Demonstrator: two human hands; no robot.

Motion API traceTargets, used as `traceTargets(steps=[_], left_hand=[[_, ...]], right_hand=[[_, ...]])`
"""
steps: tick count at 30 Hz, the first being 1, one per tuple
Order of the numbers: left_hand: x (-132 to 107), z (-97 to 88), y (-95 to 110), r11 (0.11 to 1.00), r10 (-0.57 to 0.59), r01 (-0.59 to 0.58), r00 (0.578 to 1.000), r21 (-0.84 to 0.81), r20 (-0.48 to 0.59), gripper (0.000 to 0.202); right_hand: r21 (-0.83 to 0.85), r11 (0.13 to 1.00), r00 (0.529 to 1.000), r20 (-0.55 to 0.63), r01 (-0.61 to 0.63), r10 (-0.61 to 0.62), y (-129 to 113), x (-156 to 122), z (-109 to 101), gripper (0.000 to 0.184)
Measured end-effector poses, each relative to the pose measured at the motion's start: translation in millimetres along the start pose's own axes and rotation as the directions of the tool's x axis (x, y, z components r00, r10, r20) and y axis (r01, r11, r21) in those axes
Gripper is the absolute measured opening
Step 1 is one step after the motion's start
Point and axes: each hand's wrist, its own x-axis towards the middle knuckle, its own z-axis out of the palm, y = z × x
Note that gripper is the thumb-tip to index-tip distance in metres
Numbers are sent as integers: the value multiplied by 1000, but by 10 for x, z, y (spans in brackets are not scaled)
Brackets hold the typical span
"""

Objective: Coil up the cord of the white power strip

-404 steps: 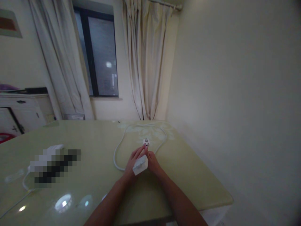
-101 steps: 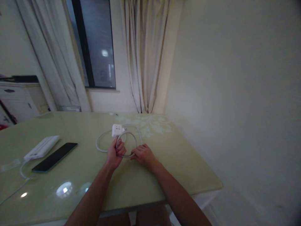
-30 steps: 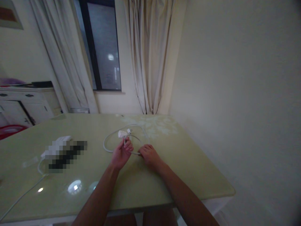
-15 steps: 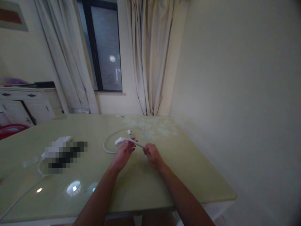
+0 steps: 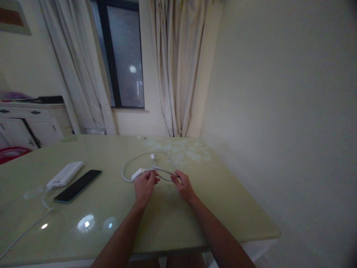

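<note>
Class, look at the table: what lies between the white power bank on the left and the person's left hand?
In the head view, a black phone lies flat on the green table, right beside the power bank; from there to the left hand the tabletop is bare.

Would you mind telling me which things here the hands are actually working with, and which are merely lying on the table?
In hand:
- white cable, pinched by left hand and right hand
- white socket block
- plug

Lying about:
- white power bank
- black phone
- thin lead
- table
</note>
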Motion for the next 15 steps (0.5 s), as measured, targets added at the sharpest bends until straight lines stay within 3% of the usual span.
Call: traceTargets(steps=[4, 7, 10, 12, 15], left_hand=[[-43, -30, 36, 952, 186, -152, 976, 264, -110, 39], [-80, -32, 34, 870, 390, -310, 908, 385, -152, 44], [-102, -40, 13, 789, 524, -412, 839, 456, -147, 45], [-96, -58, -9, 715, 617, -478, 775, 510, -138, 44], [-64, -98, -43, 560, 763, -582, 640, 590, -91, 38]], right_hand=[[99, 995, 1000, -14, -11, 13, -26, -6, -32, 48], [167, 986, 999, -35, -4, 10, -56, -3, -63, 49], [206, 979, 1000, -31, 9, -3, -71, -12, -82, 49], [182, 983, 999, -34, 25, -19, -62, -35, -80, 49], [95, 991, 994, -75, 90, -83, -29, -88, -61, 47]])
